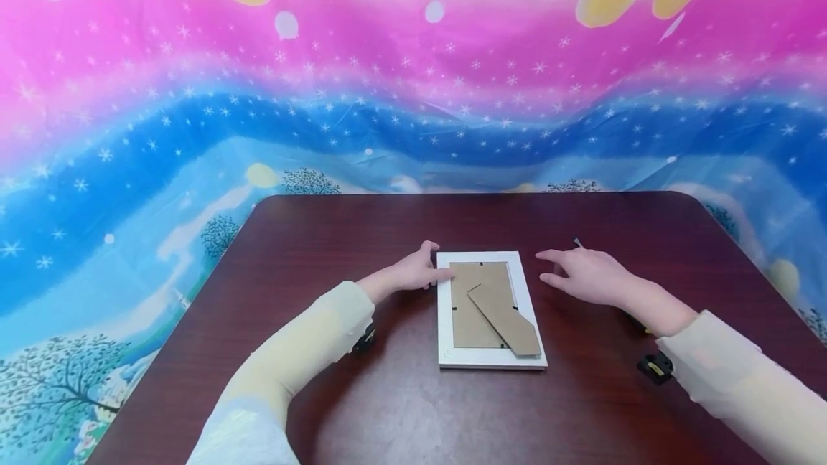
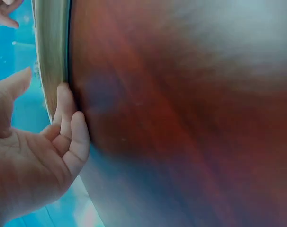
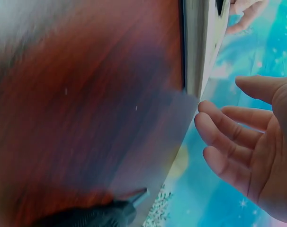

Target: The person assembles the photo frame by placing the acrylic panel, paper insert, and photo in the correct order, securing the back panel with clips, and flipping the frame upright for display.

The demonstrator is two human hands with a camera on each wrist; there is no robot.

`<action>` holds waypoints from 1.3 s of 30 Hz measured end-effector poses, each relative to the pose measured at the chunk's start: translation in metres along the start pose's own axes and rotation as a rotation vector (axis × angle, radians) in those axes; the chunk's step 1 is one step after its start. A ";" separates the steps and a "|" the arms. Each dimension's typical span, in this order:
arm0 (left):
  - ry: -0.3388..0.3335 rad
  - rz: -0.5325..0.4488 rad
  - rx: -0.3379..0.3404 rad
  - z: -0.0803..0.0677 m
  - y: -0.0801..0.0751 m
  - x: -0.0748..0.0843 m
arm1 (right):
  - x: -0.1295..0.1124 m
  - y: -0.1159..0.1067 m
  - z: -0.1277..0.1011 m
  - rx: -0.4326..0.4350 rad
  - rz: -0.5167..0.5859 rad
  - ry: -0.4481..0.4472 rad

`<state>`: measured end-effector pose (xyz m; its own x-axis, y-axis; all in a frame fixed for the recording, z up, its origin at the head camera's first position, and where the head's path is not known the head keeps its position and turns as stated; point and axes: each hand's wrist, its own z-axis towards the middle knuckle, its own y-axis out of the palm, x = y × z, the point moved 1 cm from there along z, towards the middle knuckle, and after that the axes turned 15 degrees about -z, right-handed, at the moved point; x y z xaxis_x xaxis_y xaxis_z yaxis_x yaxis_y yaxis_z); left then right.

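Observation:
A white picture frame (image 1: pixel 446 329) lies on its face, with its brown backing board (image 1: pixel 466 329) upward. The stand leg (image 1: pixel 504 321) slants across the board, and small dark tabs show at the board's edges. My left hand (image 1: pixel 413 269) is at the frame's upper left side. In the left wrist view its fingertips (image 2: pixel 80 124) touch the frame's side, while the thumb stands apart. To the right of the frame, my right hand (image 1: pixel 591 276) hovers with fingers loosely extended, holding nothing. In the right wrist view its fingertips are close to the frame's side (image 3: pixel 196 52).
A black-handled tool with a thin metal tip (image 3: pixel 139 196), like a screwdriver, lies beyond the right hand, mostly hidden by it in the head view. The dark red-brown table (image 1: pixel 362 415) ends in front of a colourful backdrop cloth (image 1: pixel 413 92).

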<state>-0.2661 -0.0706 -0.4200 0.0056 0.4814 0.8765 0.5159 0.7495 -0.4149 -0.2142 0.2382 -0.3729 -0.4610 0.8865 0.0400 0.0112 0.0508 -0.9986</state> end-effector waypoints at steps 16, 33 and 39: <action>0.034 0.177 0.083 -0.053 0.012 -0.009 | -0.029 0.017 0.000 -0.163 0.251 0.078; 0.067 0.196 0.005 -0.056 0.028 -0.004 | -0.045 0.039 0.003 -0.215 0.497 0.146; 0.061 0.212 0.019 -0.055 0.032 -0.002 | -0.044 0.044 0.003 -0.176 0.550 0.136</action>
<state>-0.2030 -0.0729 -0.4219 0.1640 0.6011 0.7822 0.4814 0.6433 -0.5953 -0.1967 0.2003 -0.4188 -0.2284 0.8545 -0.4666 0.3683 -0.3678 -0.8539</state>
